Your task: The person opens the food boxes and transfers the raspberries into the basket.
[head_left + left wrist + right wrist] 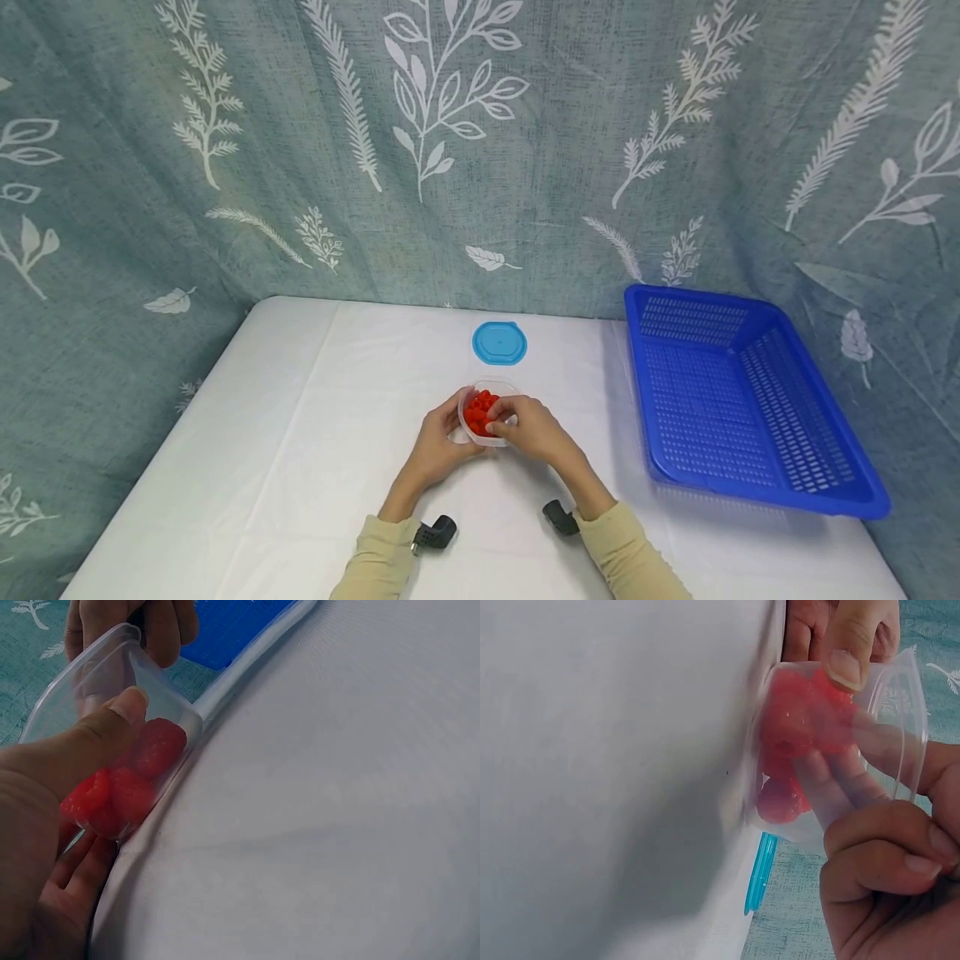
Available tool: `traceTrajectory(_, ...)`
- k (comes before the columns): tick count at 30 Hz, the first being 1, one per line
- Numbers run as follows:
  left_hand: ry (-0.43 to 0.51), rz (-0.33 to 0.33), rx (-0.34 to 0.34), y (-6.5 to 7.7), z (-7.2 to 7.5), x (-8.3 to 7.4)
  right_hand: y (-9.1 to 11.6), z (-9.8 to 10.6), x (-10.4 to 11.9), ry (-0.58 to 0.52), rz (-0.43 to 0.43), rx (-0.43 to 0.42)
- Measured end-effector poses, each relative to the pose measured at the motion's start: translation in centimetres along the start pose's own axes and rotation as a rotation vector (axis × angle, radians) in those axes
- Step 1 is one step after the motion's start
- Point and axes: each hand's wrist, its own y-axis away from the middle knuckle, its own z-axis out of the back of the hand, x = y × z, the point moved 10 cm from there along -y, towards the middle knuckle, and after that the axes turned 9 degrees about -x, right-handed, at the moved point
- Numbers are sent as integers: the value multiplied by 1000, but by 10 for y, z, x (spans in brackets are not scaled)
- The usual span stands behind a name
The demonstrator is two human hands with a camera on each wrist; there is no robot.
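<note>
Tub: we find the clear plastic tub (pixel 169 694) on the table (pixel 300 450), in front of the person and between both hands. It stands about upright with its base on the white cloth; we judge that the table bears the weight, so the hands need only keep it steady.
Berries: red berries (pixel 477 412) lie in a loose heap in the lower part of the tub, within the walls, where they presumably cannot roll off.
Left hand: the left hand (pixel 442 446) grasps the tub from its left side, thumb against the near wall, fingers round toward the far side. We take this as a brace against sliding, leaving the mouth free from the right.
Right hand: the thumb and leading fingers of the right hand (pixel 536 425) dip over the rim to the berries; the outer fingers are curled outside the wall, likely because the mouth is narrow. We cannot tell whether a berry is pinched.
Lid: the blue lid (pixel 499 343) is off, flat on the cloth beyond the tub and apart from it, probably so that it clears both hands yet stays within reach.
Basket: the blue basket (pixel 712 417) sits at the table's right side, well apart from the tub; we suppose this leaves elbow room.
Wrist cameras: one at each sleeve cuff, seemingly angled to watch the fingers.
</note>
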Motion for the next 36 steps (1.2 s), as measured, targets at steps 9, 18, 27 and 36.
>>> traceTrajectory(9,17,-27,1,-2,2,1,4,0,0,-21,25,6)
traceTrajectory(18,3,-27,11,-2,2,0,6,4,5,-91,120,-28)
traceTrajectory(27,24,-42,16,-2,2,-2,7,5,4,-129,133,-50)
traceTrajectory(36,23,-20,8,-2,1,2,11,11,9,-162,169,-84)
